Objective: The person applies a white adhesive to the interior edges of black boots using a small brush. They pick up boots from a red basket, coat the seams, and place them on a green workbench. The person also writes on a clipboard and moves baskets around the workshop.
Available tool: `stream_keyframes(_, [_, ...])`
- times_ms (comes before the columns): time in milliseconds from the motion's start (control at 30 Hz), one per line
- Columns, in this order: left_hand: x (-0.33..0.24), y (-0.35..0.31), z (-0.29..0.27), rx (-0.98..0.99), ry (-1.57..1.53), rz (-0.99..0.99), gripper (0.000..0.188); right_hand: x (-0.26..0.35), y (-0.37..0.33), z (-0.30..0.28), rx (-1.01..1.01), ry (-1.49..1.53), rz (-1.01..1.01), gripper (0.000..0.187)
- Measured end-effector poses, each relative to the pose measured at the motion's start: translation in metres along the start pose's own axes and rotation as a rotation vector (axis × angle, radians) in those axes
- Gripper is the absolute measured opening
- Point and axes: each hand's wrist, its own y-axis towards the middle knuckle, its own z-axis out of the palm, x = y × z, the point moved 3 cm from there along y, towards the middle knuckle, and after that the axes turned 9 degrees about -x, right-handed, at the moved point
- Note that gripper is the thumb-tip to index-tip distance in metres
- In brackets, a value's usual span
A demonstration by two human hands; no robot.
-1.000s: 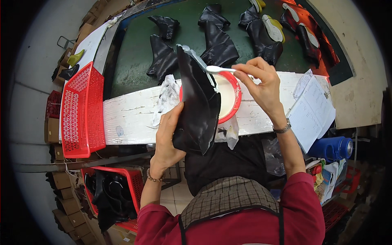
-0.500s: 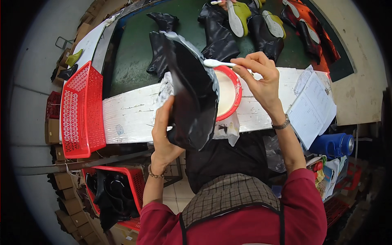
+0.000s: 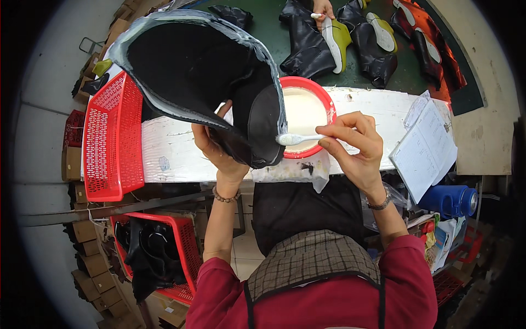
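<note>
My left hand [image 3: 222, 156] grips a black leather boot upper [image 3: 263, 126] from below, its wide opening turned up toward me. Whitish paste coats the edge all round the opening. Between the thumb and fingers of my right hand [image 3: 356, 145] is a white toothbrush [image 3: 304, 139]. Its bristle end touches the edge of the upper at the near right side. Just behind the brush stands a red-rimmed bowl [image 3: 330, 104] of creamy white liquid [image 3: 301, 109], partly covered by the upper. The fingers of my left hand behind the leather are partly hidden.
Black boots with white soles and olive toe pieces [image 3: 342, 44] lie on the green table [image 3: 263, 27]; another person's hand [image 3: 323, 7] is among them. A red basket [image 3: 109, 142] stands left, another [image 3: 183, 247] with black uppers below. Papers [image 3: 422, 148] and a blue flask [image 3: 449, 201] are right.
The boot upper has tipped so its opening faces me and has swung up to the left. The toothbrush has come down along its edge toward me. The co-worker's hand has moved onto a boot.
</note>
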Motion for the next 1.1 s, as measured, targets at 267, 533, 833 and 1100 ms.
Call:
stream_keyframes(267, [0.012, 0.013, 0.009, 0.028, 0.191, 0.098, 0.09, 0.015, 0.0, -0.001, 0.059, 0.021, 0.015, 0.024])
stream_keyframes(533, [0.009, 0.028, -0.026, 0.151, 0.207, -0.407, 0.072, -0.034, 0.014, 0.006, 0.082, -0.276, 0.156, 0.01])
stream_keyframes(833, [0.014, 0.0, -0.12, 0.149, -0.555, -1.316, 0.083, -0.074, 0.013, 0.01, 0.237, -0.449, -0.061, 0.01])
stream_keyframes(1100, [0.003, -0.033, -0.128, 0.111, -1.076, -1.571, 0.086, -0.034, 0.055, 0.017, 0.109, 0.114, -0.106, 0.015])
